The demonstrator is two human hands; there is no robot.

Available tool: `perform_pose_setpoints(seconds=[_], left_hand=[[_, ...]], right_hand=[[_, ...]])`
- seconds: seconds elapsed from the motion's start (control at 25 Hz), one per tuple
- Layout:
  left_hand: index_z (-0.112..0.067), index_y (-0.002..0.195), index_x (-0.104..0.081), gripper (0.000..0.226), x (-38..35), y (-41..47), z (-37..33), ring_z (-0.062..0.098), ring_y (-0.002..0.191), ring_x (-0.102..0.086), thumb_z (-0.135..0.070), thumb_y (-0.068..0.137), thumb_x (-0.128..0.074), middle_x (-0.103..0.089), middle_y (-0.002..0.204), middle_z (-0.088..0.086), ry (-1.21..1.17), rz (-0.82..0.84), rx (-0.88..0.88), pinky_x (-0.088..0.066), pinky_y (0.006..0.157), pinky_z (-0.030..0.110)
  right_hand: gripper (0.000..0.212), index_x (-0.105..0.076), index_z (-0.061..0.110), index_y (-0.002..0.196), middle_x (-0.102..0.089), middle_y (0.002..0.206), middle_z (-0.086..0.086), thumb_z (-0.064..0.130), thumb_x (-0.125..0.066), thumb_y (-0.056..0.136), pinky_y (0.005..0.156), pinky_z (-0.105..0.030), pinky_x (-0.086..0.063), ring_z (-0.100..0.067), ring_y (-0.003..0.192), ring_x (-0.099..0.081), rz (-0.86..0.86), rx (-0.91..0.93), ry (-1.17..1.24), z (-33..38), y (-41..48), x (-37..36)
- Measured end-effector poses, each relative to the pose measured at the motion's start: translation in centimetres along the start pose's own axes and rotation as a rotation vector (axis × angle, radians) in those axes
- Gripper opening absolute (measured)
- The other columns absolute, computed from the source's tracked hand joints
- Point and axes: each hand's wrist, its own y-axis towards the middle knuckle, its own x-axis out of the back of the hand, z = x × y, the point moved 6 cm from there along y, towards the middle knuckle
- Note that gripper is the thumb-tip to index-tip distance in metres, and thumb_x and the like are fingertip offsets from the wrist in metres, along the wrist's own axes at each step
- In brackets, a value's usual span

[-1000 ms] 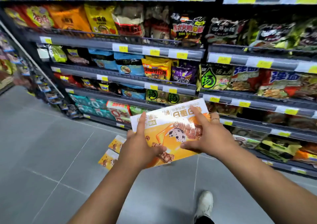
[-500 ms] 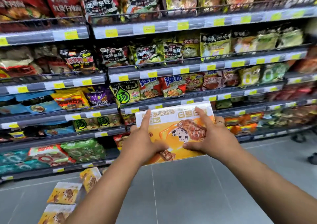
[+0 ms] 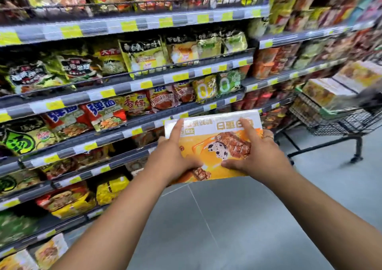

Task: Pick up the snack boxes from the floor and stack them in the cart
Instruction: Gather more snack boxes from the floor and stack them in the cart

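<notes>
I hold a flat orange and white snack box (image 3: 210,145) out in front of me at about waist height. My left hand (image 3: 175,156) grips its left side, thumb on the front and forefinger stretched up the face. My right hand (image 3: 258,156) grips its right side the same way. The black wire cart (image 3: 339,123) stands at the right, and several of the same boxes (image 3: 328,92) are stacked in it. Two more snack boxes (image 3: 49,251) lie on the floor at the bottom left, by the foot of the shelving.
Tall shelving (image 3: 132,88) full of noodle and snack packets runs along the left and back. Grey floor tiles (image 3: 217,218) stretch between me and the cart. The cart's wheels (image 3: 356,158) rest on the floor at the right.
My view has swung to the right with the box held in both hands. The cart has come into sight at the right, and the boxes on the floor have slid to the bottom left corner.
</notes>
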Motion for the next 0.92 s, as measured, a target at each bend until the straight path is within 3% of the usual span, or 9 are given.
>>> perform_pose_setpoints(seconds=[0.16, 0.6, 0.76, 0.92], left_hand=[[-0.052, 0.147, 0.01, 0.126, -4.1, 6.9, -8.1, 0.032, 0.12, -0.052, -0.053, 0.063, -0.084, -0.039, 0.141, 0.016, 0.02, 0.092, -0.162, -0.041, 0.091, 0.032], [-0.055, 0.146, 0.005, 0.13, -13.9, 28.4, -26.0, 0.03, 0.113, -0.056, -0.055, 0.055, -0.087, -0.045, 0.134, 0.014, 0.152, 0.314, -0.483, -0.045, 0.096, 0.037], [-0.055, 0.147, 0.002, 0.13, -16.6, 34.3, -32.4, 0.031, 0.11, -0.056, -0.053, 0.054, -0.088, -0.047, 0.131, 0.013, 0.167, 0.363, -0.597, -0.045, 0.092, 0.036], [-0.057, 0.145, 0.003, 0.13, -20.7, 39.9, -39.8, 0.032, 0.113, -0.055, -0.056, 0.051, -0.088, -0.046, 0.133, 0.014, 0.202, 0.396, -0.689, -0.045, 0.098, 0.041]], right_hand=[[0.119, 0.0, 0.054, 0.145, -0.028, 0.143, -0.022, 0.068, -0.078, 0.056, 0.09, -0.041, -0.046, -0.039, 0.115, -0.052, -0.085, -0.145, 0.07, -7.6, 4.4, 3.7], [0.122, 0.001, 0.057, 0.144, -0.027, 0.14, -0.012, 0.064, -0.081, 0.054, 0.09, -0.038, -0.048, -0.033, 0.111, -0.056, -0.236, -0.5, 0.182, -22.1, 18.7, 9.6], [0.121, 0.002, 0.056, 0.144, -0.031, 0.136, -0.014, 0.062, -0.081, 0.057, 0.091, -0.039, -0.047, -0.035, 0.11, -0.055, -0.296, -0.599, 0.21, -26.6, 23.1, 11.7], [0.119, -0.001, 0.053, 0.145, -0.032, 0.136, -0.017, 0.061, -0.081, 0.057, 0.096, -0.039, -0.046, -0.036, 0.109, -0.056, -0.352, -0.664, 0.223, -32.4, 27.2, 14.7]])
